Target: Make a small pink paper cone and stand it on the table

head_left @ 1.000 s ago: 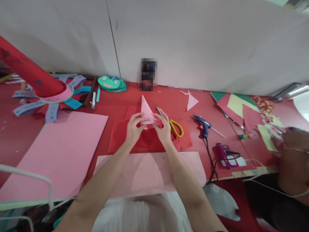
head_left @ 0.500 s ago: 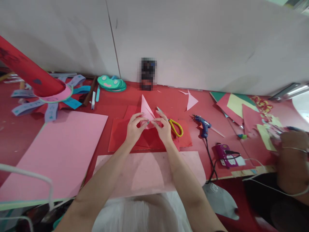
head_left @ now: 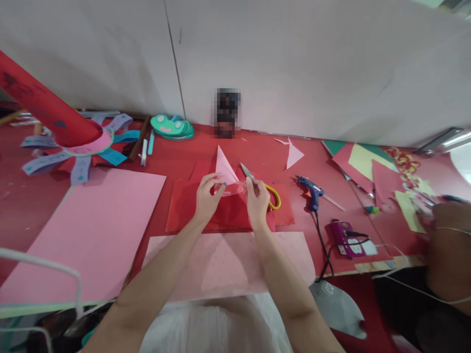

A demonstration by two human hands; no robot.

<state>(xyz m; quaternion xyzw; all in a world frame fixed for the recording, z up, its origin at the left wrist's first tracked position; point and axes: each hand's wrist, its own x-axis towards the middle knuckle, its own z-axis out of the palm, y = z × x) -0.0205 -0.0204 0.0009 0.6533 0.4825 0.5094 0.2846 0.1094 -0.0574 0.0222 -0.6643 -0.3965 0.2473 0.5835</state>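
One folded pink paper [head_left: 225, 169], its tall point aimed away from the person, is held up between two hands over the red sheets [head_left: 184, 211], which overlap so that their number cannot be told. The left hand [head_left: 208, 196] pinches the paper's lower left edge between thumb and forefinger, its other fingers curled above; the right hand [head_left: 257, 198] is bent inward with fingertips gathered at the lower right end, though whether they grip it cannot be told. Both forearms reach forward and converge, wrists raised toward the middle. One pair of scissors [head_left: 247, 171] with yellow handles lies partly behind the right hand. Two large pink sheets are near: a pale sheet [head_left: 228, 264] beneath the forearms and a brighter sheet [head_left: 99, 230] to the left. Beyond the scissors, one pink triangular scrap [head_left: 294, 156] lies beside a thin sliver [head_left: 281, 141]; to the right are one blue glue gun [head_left: 314, 193] and one purple box [head_left: 346, 238]. Farther left come two pens [head_left: 143, 153], one pile of green cutouts [head_left: 171, 128] and one red tube [head_left: 69, 113]. One co-worker's hand [head_left: 451, 215] shows at the far right, blurred.
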